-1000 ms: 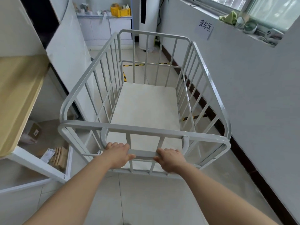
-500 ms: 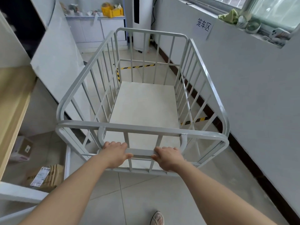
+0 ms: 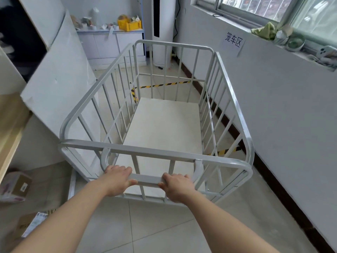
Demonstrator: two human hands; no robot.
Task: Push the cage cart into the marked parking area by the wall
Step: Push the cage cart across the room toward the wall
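Observation:
A white metal cage cart [image 3: 235,110] with barred sides and a pale floor board stands in front of me, close along the right wall. My left hand [image 3: 116,179] and my right hand [image 3: 177,189] both grip its low handle bar [image 3: 146,179] at the near end. Yellow-black floor tape [image 3: 164,84] marks the parking area; one strip runs across beyond the cart's far end, another strip [image 3: 223,151] shows through the right bars near the wall. A paper sign [image 3: 234,42] hangs on the wall above.
A tilted white board [image 3: 60,77] leans close to the cart's left side. A wooden shelf [image 3: 9,125] and cardboard boxes [image 3: 15,186] sit at the left. A white cabinet [image 3: 111,44] and a tall standing unit [image 3: 161,30] stand at the back. The windowsill [image 3: 291,41] holds clutter.
The cart has rolled forward along the right wall towards the taped area, and I have stepped after it. Both hands keep the same grip on the handle.

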